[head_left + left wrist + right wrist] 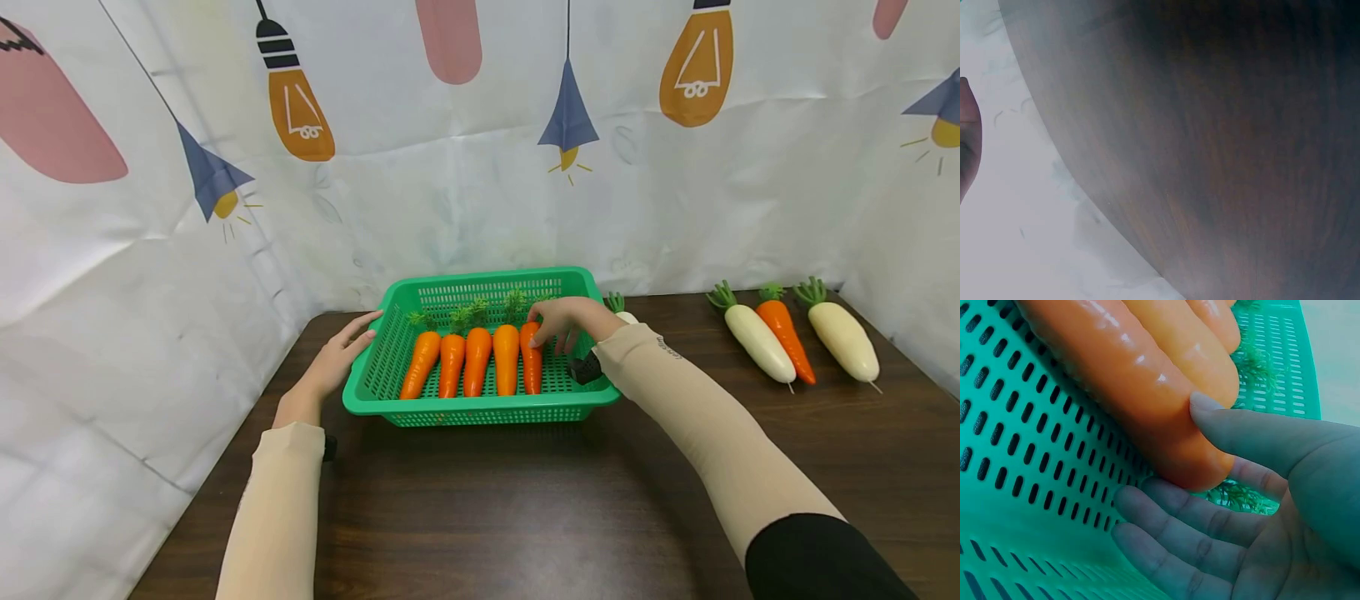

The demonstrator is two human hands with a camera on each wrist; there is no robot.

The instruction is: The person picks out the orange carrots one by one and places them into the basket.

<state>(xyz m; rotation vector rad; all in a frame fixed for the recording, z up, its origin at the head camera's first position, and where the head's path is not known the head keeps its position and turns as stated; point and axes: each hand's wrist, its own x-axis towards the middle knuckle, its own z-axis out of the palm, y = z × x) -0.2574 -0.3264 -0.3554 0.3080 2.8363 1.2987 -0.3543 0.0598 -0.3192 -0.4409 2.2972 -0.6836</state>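
A green plastic basket [480, 406] holds a row of several orange carrots with leafy green tops. My right hand [566, 321] reaches over the basket's right side and pinches the rightmost carrot [532, 367] near its top. In the right wrist view, the thumb lies on that carrot [1129, 381] and the other fingers curl at its side and top end. My left hand [330, 362] is at the basket's left rim with fingers extended, touching or very near it. The left wrist view catches only a sliver of this hand [969, 137].
To the right on the dark wooden table [480, 517] lie a white radish [761, 342], another carrot [783, 337] and a second white radish [843, 342]. One more white radish [624, 316] is mostly hidden behind my right forearm. A printed cloth [450, 200] hangs behind the table.
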